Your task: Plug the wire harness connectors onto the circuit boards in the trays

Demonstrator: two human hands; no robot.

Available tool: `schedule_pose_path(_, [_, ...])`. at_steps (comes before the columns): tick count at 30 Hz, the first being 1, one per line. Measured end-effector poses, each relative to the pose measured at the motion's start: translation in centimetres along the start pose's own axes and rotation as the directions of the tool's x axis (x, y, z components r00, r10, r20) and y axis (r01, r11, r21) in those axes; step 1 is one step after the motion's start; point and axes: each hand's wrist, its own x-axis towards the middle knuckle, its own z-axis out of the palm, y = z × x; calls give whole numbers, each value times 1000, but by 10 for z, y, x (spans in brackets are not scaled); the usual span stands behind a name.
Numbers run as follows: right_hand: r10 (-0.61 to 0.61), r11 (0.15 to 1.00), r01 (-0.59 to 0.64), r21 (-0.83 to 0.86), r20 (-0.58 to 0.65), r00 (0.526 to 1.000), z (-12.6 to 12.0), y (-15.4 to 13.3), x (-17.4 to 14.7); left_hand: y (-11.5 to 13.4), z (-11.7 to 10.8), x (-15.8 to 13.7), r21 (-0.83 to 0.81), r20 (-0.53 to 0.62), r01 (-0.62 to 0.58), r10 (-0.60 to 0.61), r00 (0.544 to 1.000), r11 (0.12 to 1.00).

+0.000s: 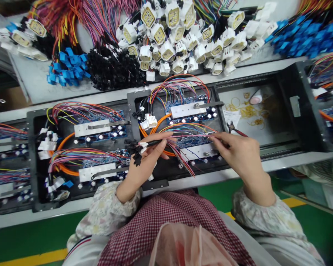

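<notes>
Clamping wire bundle [184, 159] in left hand [144, 162], pinching pink wire [192, 136] in right hand [238, 149].
Probably handling light, limp; best gripping toward end away from left hand.

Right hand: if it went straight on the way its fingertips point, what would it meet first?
The right hand would probably meet the thin coloured wires arching over the blue circuit board; the left hand lies farther along. Depth is unclear, so it might pass above them.

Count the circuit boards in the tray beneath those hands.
2: upper circuit board at the far side; lower circuit board nearer, partly hidden by wires and the right hand.
</notes>
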Motion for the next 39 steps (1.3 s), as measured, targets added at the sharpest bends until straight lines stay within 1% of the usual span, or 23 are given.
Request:
schedule_pose_path(4, [-10,1000,11,10,-36,999,2,1,0,0,0,0,-9,8,-13,13,1000,1000])
schedule_pose_path(10, [-19,1000,19,10,17,1000,0,3,0,0,0,1,10,0,-7,7,1000,1000])
schedule_pose_path(15, [-30,1000,30,2,-7,1000,0,3,0,3,0,0,6,-4,-3,3,1000,1000])
schedule_pose_path(20, [-36,999,35,12,27,999,2,5,2,1,0,1,23,-4,-1,1,1000,1000])
schedule_pose_path(22, [-44,999,43,-18,-10,999,-3,1,0,-2,0,1,11,-8,-12,12,1000,1000])
schedule_pose_path(24, [-77,997,78,4,-83,994,-12,-6,-3,-4,0,1,-9,-9,-18,18,1000,1000])
schedule_pose_path(25, [-115,992,118,33,-101,988,-16,-11,-6,-4,0,2,-19,-11,-16,16,1000,1000])
schedule_pose_path(26, [-167,983,173,62,-91,982,-20,-15,-8,-4,0,1,-29,-15,-10,10,1000,1000])
schedule_pose_path(28, [-288,954,287,85,-9,958,-24,-23,-11,-4,1,1,-44,-32,4,-5,999,999])
schedule_pose_path(29, [-321,944,318,85,27,947,-24,-25,-11,-4,2,1,-50,-45,6,-8,999,999])
schedule_pose_path(30, [-324,943,319,93,42,945,-23,-27,-10,-4,2,1,-54,-56,2,-5,998,999])
schedule_pose_path(31, [-303,948,298,114,31,953,-21,-27,-8,-4,2,0,-55,-66,-6,3,998,998])
schedule_pose_path(33, [-230,955,226,193,-1,973,-16,-24,-3,-5,1,1,-55,-72,-23,19,997,998])
schedule_pose_path(34, [-207,950,199,240,9,978,-12,-23,0,-6,1,1,-53,-67,-27,24,997,998])
schedule_pose_path(36, [-201,934,172,313,62,978,-6,-20,5,-7,-1,2,-45,-44,-20,18,999,999])
schedule_pose_path(39, [-167,940,130,314,93,982,3,-20,8,-8,-3,3,-25,-10,-2,2,1000,1000])
